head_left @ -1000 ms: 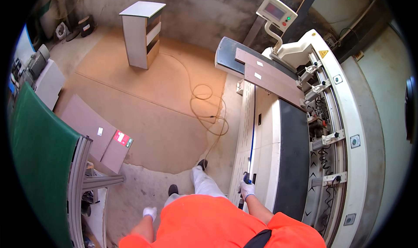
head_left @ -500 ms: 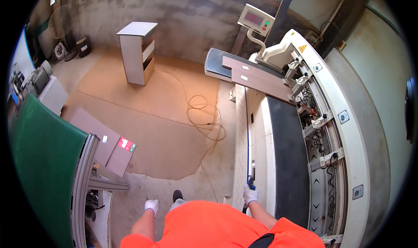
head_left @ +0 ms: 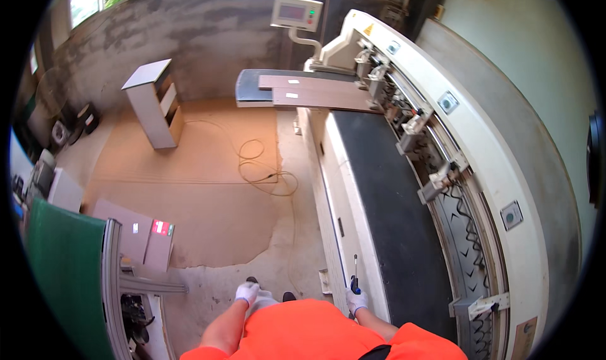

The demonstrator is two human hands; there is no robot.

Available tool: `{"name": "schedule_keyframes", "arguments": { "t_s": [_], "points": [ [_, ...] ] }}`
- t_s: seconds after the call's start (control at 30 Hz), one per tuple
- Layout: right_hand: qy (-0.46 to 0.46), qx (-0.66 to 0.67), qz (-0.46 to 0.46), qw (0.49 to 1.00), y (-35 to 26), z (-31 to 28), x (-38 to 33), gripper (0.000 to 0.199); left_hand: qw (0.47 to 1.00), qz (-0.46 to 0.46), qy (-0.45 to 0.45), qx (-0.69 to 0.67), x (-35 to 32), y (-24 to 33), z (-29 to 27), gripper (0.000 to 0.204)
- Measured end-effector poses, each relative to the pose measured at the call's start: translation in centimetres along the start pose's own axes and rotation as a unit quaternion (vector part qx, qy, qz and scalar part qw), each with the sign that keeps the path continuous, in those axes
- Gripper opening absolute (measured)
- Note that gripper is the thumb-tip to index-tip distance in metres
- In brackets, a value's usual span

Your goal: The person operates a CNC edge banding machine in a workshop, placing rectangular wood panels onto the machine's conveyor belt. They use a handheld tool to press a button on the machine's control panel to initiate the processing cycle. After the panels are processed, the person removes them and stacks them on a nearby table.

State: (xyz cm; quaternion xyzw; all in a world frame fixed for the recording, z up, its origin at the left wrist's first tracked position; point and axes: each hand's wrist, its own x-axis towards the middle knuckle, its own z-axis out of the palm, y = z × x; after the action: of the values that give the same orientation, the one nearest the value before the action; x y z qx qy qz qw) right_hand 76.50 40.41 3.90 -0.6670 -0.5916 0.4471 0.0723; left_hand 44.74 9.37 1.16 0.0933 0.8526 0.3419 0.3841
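My right hand (head_left: pixel 357 300), in a white glove, is closed around a blue-and-black hand tool (head_left: pixel 356 287). Its thin metal shaft points away from me; its exact kind is unclear. That hand is beside the pale front side of a long machine, whose dark bed (head_left: pixel 394 215) lies to its right. My left hand (head_left: pixel 247 292), also gloved in white, hangs low over my leg with loosely parted fingers and nothing visible in it. Two brownish panels (head_left: pixel 322 96) with white labels lie across the machine's far end.
A control screen (head_left: pixel 295 12) rises behind the panels. A small cabinet (head_left: pixel 150 110) stands on the brown floor sheet, near a coiled hose (head_left: pixel 252 164). At left, boards (head_left: pixel 136 230) lean by a green-topped table (head_left: pixel 66 259). Clamps (head_left: pixel 439 182) line the machine's right side.
My view has shifted, and the machine and cabinet now appear farther left. My right hand and its tool are nearer my body, with the shaft now plainly visible. My left hand is over my leg.
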Motion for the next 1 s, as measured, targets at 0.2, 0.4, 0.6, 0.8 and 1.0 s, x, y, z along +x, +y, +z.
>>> {"name": "schedule_keyframes", "arguments": {
  "t_s": [0.2, 0.4, 0.6, 0.8, 1.0],
  "points": [
    [0.013, -0.025, 0.007, 1.000, 3.2, -0.5, 2.4, 0.030, 0.978, -0.091, 0.078, -0.168, -4.5, -3.8, 3.9, 0.038],
    [-0.038, -0.073, -0.009, 0.997, -3.6, -0.1, 0.9, 0.039, 0.991, -0.110, 0.073, 0.025, -6.0, -9.0, 0.4, 0.040],
    [0.141, 0.314, -0.014, 0.939, -9.4, 2.0, 7.8, 0.035, 0.988, -0.149, 0.048, -0.008, -7.3, -9.2, -1.2, 0.040],
    [-0.015, 0.234, -0.051, 0.971, -21.4, 4.8, 2.9, 0.033, 0.988, -0.098, 0.009, 0.121, -6.7, -15.1, -2.4, 0.047],
    [-0.106, 0.162, -0.167, 0.967, -24.4, 15.8, -3.1, 0.030, 0.975, -0.053, 0.023, 0.216, -6.0, -20.2, -9.3, 0.047]
  ]
}}
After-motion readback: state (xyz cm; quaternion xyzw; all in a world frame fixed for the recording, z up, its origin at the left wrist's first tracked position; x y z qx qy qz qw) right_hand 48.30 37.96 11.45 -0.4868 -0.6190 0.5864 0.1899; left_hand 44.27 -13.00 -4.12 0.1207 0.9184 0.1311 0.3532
